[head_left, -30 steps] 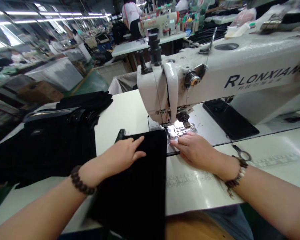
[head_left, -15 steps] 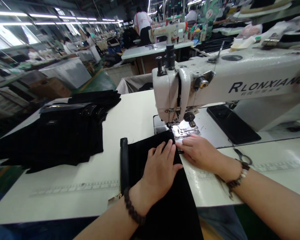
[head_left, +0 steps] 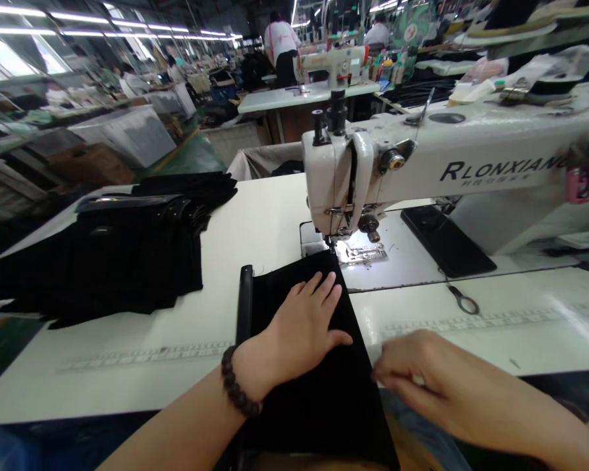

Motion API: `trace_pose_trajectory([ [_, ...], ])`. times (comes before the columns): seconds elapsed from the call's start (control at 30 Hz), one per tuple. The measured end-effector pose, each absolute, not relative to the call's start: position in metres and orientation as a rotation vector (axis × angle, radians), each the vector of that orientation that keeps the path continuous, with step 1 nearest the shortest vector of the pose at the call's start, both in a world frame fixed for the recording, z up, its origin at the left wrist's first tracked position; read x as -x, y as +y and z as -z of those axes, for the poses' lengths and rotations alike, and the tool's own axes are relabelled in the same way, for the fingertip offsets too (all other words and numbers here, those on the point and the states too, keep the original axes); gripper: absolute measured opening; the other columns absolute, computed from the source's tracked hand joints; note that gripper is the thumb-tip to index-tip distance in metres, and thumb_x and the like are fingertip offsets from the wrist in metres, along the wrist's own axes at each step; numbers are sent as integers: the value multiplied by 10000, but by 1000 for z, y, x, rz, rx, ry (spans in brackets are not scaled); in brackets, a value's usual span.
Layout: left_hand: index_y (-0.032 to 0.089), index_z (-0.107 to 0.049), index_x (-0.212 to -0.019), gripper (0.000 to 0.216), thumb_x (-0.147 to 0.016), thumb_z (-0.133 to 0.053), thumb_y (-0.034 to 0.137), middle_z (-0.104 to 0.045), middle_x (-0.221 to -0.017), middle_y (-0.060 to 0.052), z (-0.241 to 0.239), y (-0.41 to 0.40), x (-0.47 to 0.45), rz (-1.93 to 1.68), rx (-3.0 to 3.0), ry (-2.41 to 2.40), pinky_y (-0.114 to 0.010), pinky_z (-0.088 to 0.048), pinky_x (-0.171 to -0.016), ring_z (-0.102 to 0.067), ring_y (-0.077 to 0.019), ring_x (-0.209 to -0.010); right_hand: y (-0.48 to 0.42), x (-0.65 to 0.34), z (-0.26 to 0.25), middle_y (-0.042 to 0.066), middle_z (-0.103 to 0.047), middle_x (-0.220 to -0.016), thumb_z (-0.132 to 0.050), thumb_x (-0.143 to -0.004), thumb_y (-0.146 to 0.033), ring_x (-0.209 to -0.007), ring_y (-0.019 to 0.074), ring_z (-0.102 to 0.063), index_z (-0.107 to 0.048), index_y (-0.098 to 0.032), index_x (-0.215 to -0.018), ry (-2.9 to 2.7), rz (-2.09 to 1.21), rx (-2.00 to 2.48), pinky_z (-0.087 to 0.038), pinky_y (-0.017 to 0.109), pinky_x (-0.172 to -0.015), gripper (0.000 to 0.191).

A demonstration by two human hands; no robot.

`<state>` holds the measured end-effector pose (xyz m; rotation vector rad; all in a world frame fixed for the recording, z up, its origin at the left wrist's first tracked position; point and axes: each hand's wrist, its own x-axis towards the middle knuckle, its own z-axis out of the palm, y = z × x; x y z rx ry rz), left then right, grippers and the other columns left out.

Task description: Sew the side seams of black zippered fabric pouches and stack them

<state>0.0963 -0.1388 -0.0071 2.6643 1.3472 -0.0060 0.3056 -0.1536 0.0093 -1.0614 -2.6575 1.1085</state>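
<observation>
A black fabric piece [head_left: 319,405] lies on the table, its far corner under the needle area of the white sewing machine [head_left: 343,176]. Along its left side runs a shiny black strip [head_left: 244,301]. My left hand [head_left: 304,320] rests flat on the fabric, fingers stretched out and thumb apart. At the fabric's right edge, near the front of the table, my right hand [head_left: 417,373] is closed, with thumb and fingertips pinching the edge; it is slightly blurred.
A stack of black fabric pieces [head_left: 142,255] lies on the left. A dark phone [head_left: 446,239] sits under the machine arm, with small thread snips [head_left: 464,301] in front. Printed rulers run along the table [head_left: 269,216]. People work at other machines behind.
My right hand has moved from beside the presser foot back toward me, to the fabric's right edge. My left hand stays flat on the fabric, shifted slightly. The view has turned a little.
</observation>
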Motion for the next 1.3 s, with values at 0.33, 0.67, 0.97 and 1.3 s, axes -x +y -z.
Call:
trace_pose_trajectory([
  [0.33, 116, -474, -1204, 348, -858, -451, 148, -415, -1344, -101, 4, -221, -82, -155, -2742, 885, -474, -352, -1000, -369, -249, -1244, -233, -312, 50, 13, -550, -730, -360, -897, -442, -704, 153, -509, -556, -173, -751, -1774, -1800, 1320, -401, 263, -661, 363],
  [0.67, 51, -545, -1103, 277, -853, -440, 108, -563, -1175, -160, 15, -235, -91, -477, -2821, 913, -468, -463, -904, -511, -272, -1114, -240, -301, 58, 28, -611, -649, -543, -785, -423, -647, 144, -542, -612, -152, -690, -1168, -2095, 1177, -388, 285, -691, 295],
  [0.97, 66, -573, -1033, 260, -832, -408, 69, -627, -1040, -125, 12, -243, -94, -847, -2657, 1098, -308, -511, -866, -579, -183, -996, -235, -298, 45, 13, -584, -647, -613, -718, -474, -602, 120, -509, -592, -148, -637, -1150, -2164, 1117, -367, 259, -617, 337],
  [1.3, 110, -543, -1081, 329, -799, -394, 29, -587, -977, -105, 12, -243, -96, -811, -2539, 1116, -370, -505, -809, -553, -184, -897, -237, -299, 37, -24, -483, -490, -546, -761, -409, -451, 71, -361, -577, -140, -562, -1426, -2090, 1208, -260, 218, -463, 336],
])
